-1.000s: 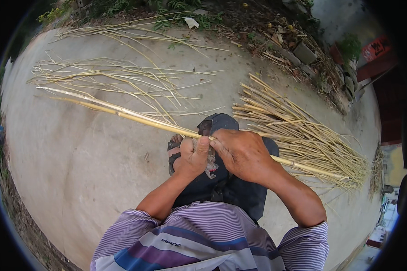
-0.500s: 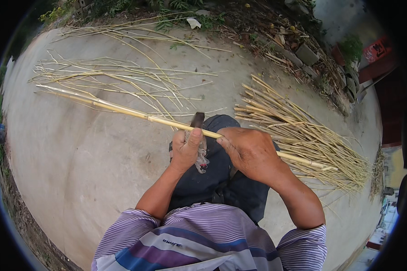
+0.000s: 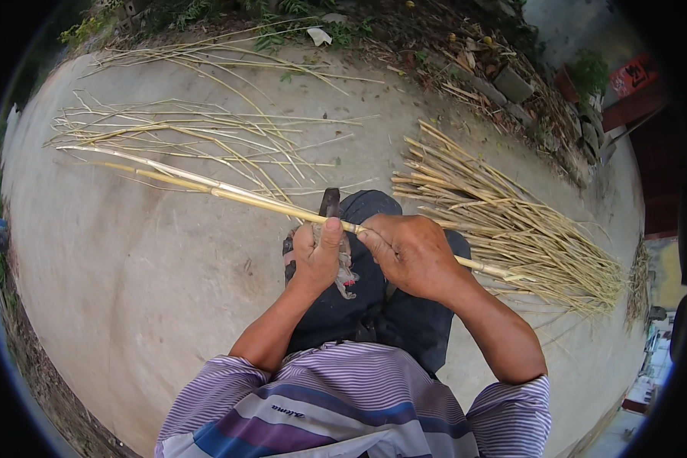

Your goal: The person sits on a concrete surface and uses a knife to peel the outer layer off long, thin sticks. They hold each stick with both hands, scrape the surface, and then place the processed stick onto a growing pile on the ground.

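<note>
I see left hand (image 3: 315, 258) gripping cloth-wrapped blade (image 3: 329, 203), thumb against split cane (image 3: 263, 201); right hand (image 3: 412, 250) clenched around same cane.

Concrete ground (image 3: 175, 298): flat, even daylight, moderately bright; the light's direction cannot be told.
Split stalk (image 3: 252, 197): pale, with a soft gloss; crisp near the hands, finer detail fading toward the left.
Hands: mild sheen on the right hand (image 3: 416, 248), gentle shading on the left hand (image 3: 315, 259) — both in focus.
Blade (image 3: 330, 202): dark, little surface detail.
Trousers (image 3: 424, 328): deep-toned, folds half lost.
Stalk pile (image 3: 511, 237): dark shadowed gaps between stems, right side.
Far greenery (image 3: 198, 11): dim, slightly smeared.
Yellowish wall (image 3: 670, 278): hazy, soft-edged, far right.
Fisheye rim (image 3: 0, 46): black surround, bluish fringe — the ground's edges bow strongly.
</note>
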`<state>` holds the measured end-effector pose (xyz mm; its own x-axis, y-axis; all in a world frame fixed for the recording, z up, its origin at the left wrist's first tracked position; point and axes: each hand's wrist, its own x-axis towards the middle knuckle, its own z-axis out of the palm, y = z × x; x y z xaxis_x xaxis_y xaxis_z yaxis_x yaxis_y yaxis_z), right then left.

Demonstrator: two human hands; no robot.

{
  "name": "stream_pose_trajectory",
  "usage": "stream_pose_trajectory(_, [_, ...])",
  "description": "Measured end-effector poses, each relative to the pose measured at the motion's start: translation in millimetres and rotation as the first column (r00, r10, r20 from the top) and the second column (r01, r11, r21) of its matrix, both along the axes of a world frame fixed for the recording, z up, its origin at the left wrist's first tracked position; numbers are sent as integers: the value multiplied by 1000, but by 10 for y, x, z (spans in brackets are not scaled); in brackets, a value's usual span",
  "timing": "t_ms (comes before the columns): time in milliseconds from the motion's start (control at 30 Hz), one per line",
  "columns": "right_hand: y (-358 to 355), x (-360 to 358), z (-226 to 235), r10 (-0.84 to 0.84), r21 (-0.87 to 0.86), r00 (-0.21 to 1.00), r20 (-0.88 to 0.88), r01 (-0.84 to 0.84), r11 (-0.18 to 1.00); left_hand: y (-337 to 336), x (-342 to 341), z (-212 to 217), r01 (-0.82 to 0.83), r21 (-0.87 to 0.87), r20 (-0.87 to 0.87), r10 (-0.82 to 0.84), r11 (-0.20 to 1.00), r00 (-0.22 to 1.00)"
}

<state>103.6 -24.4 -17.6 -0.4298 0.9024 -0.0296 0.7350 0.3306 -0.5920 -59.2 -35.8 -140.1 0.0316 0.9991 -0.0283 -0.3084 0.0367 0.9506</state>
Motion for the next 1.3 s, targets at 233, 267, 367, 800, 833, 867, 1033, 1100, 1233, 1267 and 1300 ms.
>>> stream_pose_trajectory(233, [-60, -33, -130, 13, 28, 1000, -22, -12, 1000, -143, 156, -243, -15, 90, -106, 25, 996, 994])
stream_pose_trajectory(267, [-42, -8, -135, 12, 26, 1000, -27, -11, 1000, -119, 149, -315, 10, 77, -114, -1, 997, 993])
stream_pose_trajectory(367, [-13, 94, -34, 10, 51, 996, 90, -15, 999, -4, 29, -245, 25, -27, -30, -26, 999, 999])
stream_pose_trajectory(800, [-20, 136, -109, -139, -25, 987, -81, 137, 990, 130, 121, -115, 6, 147, -141, 15, 989, 990])
stream_pose_trajectory(833, [-13, 137, -113, -127, -28, 989, -80, 125, 992, 114, 162, -153, 28, 179, -181, 5, 983, 983])
stream_pose_trajectory(867, [-11, 140, -114, -115, -30, 990, -79, 113, 993, 107, 184, -171, 51, 211, -221, -3, 976, 975])
stream_pose_trajectory(1033, [-59, 333, 18, -89, 190, 983, 159, 58, 980, 197, 14, -134, 11, -98, 37, -7, 995, 999])
stream_pose_trajectory(1100, [-64, 336, 51, -106, 256, 974, 199, 52, 965, 243, -13, -29, -61, -98, 62, 67, 993, 996])
stream_pose_trajectory(1233, [-79, 199, 38, -107, 271, 980, 169, 58, 961, 165, 104, 0, -14, -51, 52, 17, 999, 998])
stream_pose_trajectory(1267, [-85, 158, 23, -109, 274, 981, 158, 62, 960, 125, 163, 5, 18, -39, 48, -16, 999, 999])
stream_pose_trajectory(1300, [-91, 141, 7, -113, 279, 982, 152, 67, 958, 107, 201, -2, 51, -26, 48, -50, 998, 998])
